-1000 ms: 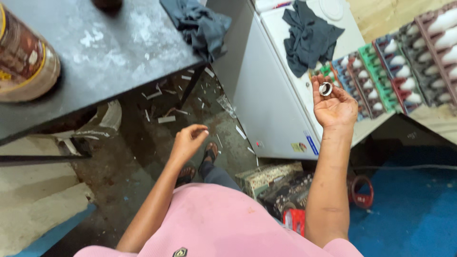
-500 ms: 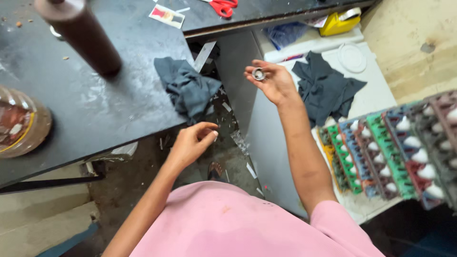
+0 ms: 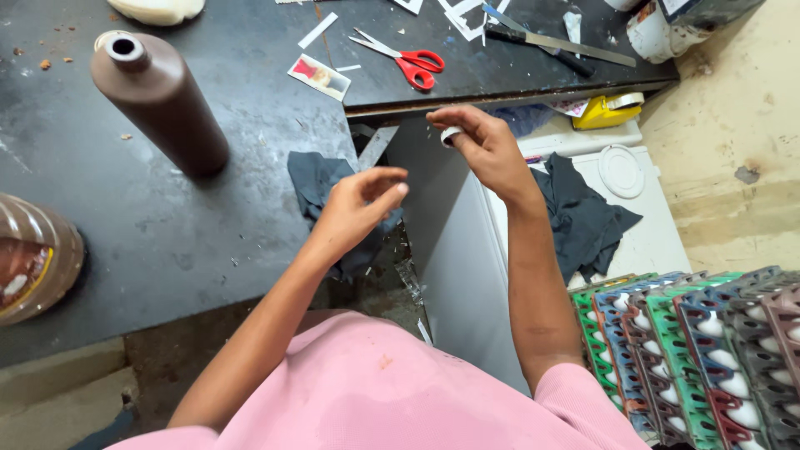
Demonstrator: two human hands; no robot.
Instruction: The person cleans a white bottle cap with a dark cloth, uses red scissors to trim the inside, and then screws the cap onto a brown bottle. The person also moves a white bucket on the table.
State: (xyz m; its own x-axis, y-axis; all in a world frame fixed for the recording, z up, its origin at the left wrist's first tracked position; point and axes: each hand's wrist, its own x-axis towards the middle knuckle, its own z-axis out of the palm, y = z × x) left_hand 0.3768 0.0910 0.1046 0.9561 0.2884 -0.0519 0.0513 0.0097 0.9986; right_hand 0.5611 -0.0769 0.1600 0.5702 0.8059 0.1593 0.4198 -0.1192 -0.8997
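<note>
A dark tabletop [image 3: 192, 233] carries a tall brown bottle [image 3: 158, 100], red-handled scissors [image 3: 408, 60], a knife [image 3: 554, 46] and paper scraps. A dark rag [image 3: 321, 179] hangs over its edge. Lower right, stacked coloured trays [image 3: 700, 358] hold white pieces beside a white cabinet [image 3: 658, 237] draped with dark cloth [image 3: 583, 221].

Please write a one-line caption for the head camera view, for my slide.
Right hand holds a small ring over the dark table; left hand hovers above a dark cloth.

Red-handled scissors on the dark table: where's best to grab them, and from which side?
Probably the red handle loops: the scissors lie flat on the dark table, loops toward the table's near edge, blades pointing away to the left. Come from above on the near side; the right hand is closest.
</note>
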